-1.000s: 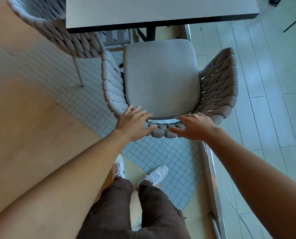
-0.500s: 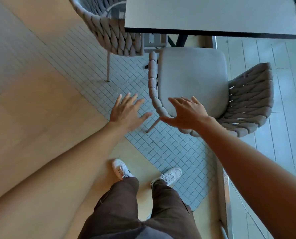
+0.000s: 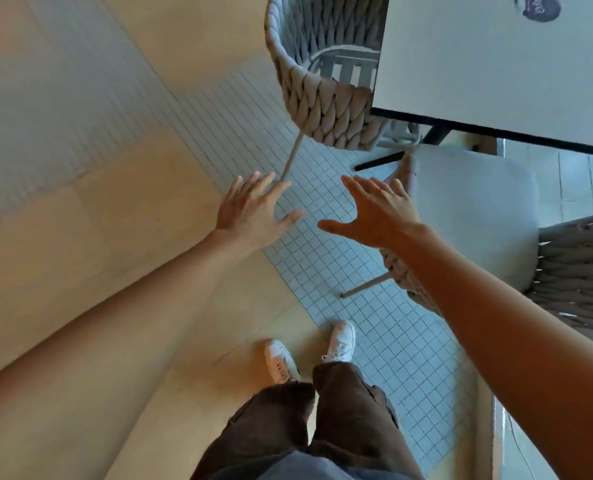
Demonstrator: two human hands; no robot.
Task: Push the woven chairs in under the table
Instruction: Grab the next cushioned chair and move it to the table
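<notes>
A white table fills the upper right. One woven chair with a grey cushion stands at the right, its front tucked under the table's near edge. A second woven chair stands at the table's left side, its seat partly under the top. My left hand is open over the tiled floor, below this second chair's leg and touching nothing. My right hand is open too, fingers spread, beside the cushioned chair's woven arm and apart from it.
The floor is small white tiles under the chairs and wood boards to the left. My legs and white shoes are at the bottom centre. A dark object lies on the table's far part.
Both hands have let go of the cushioned chair's back and moved left, now open in the air. My view has swung left, bringing the second chair toward the centre.
</notes>
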